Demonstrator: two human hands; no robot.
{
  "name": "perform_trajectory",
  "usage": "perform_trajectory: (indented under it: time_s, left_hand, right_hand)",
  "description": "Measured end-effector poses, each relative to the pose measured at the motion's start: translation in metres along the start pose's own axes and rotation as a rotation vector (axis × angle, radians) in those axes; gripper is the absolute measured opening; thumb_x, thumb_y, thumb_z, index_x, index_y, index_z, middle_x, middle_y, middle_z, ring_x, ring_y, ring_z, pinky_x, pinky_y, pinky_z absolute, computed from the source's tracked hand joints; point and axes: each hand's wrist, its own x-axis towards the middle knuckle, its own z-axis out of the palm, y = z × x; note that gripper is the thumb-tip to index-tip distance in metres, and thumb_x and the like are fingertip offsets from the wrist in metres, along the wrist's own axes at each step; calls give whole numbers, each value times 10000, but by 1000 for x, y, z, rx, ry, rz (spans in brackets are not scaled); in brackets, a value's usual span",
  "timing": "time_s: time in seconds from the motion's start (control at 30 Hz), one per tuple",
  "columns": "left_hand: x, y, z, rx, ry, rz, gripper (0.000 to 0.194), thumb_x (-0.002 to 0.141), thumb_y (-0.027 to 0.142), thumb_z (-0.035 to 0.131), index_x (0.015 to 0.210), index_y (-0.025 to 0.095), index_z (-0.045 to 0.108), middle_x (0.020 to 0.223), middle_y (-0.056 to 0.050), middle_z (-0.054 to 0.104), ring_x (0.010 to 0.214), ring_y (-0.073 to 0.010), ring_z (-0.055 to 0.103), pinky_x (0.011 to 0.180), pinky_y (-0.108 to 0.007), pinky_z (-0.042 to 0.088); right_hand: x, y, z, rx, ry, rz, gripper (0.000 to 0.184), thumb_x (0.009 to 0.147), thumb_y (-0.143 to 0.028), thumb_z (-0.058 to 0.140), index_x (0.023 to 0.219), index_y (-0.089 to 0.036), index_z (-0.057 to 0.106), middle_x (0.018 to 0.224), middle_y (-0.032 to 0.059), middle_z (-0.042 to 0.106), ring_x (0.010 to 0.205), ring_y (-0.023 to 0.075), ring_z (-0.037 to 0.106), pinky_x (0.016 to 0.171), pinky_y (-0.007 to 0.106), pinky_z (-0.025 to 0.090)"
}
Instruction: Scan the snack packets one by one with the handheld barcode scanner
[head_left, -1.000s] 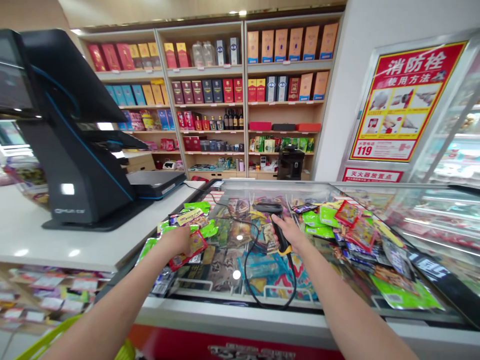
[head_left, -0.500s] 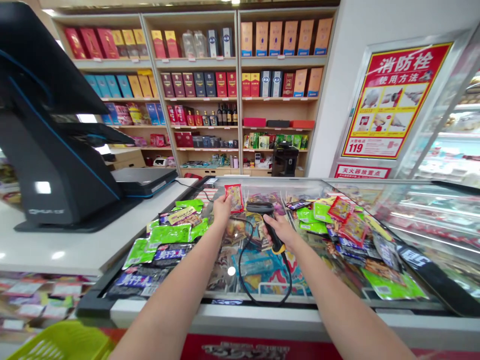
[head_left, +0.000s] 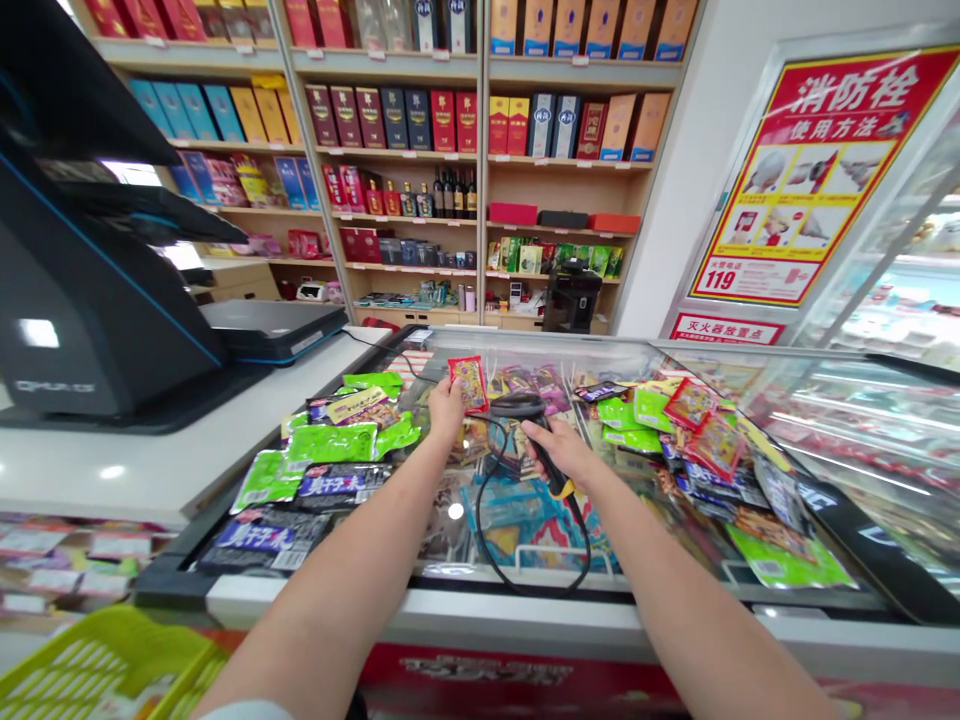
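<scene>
My left hand (head_left: 446, 408) pinches a red snack packet (head_left: 469, 383) by its left edge and holds it upright above the freezer's glass lid. Just right of it, my right hand (head_left: 561, 447) is wrapped round the grip of a black and yellow barcode scanner (head_left: 519, 405). The scanner's head points left, toward the packet. Its black cable (head_left: 480, 535) loops down over the glass. A pile of green and dark snack packets (head_left: 334, 445) lies left of my left arm. Another pile, with red packets (head_left: 716, 447) on top, lies to the right of my right hand.
The glass-topped freezer (head_left: 525, 610) stands before me. On the left counter are a black register (head_left: 97, 300) and a flat scale (head_left: 277, 330). A yellow-green basket (head_left: 112, 660) sits low at left. Shelves of boxes (head_left: 405, 130) line the back wall.
The view has tipped downward and come slightly closer, so the shelves sit higher in the frame. Both hands keep their hold, with the packet and scanner in nearly the same position.
</scene>
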Motion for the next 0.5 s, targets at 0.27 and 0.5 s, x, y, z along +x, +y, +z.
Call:
perform_trajectory:
  time_s: [0.27, 0.5]
  left_hand:
    - [-4, 5, 0, 24, 6, 1, 230, 820, 281, 447, 720, 150, 607, 682, -25, 637, 668, -153, 566, 663, -251, 427]
    - [-3, 1, -1, 54, 21, 25, 239, 818, 298, 443, 713, 153, 601, 704, -42, 643, 683, -165, 572, 681, -268, 434]
  right_hand:
    - [3, 4, -1, -28, -21, 32, 340, 810, -463, 575, 639, -182, 492, 459, -46, 499, 354, 79, 458, 342, 192, 402]
    - [3, 4, -1, 6, -34, -14, 315, 803, -463, 581, 676, -195, 474, 468, -53, 510, 345, 82, 453, 351, 206, 400]
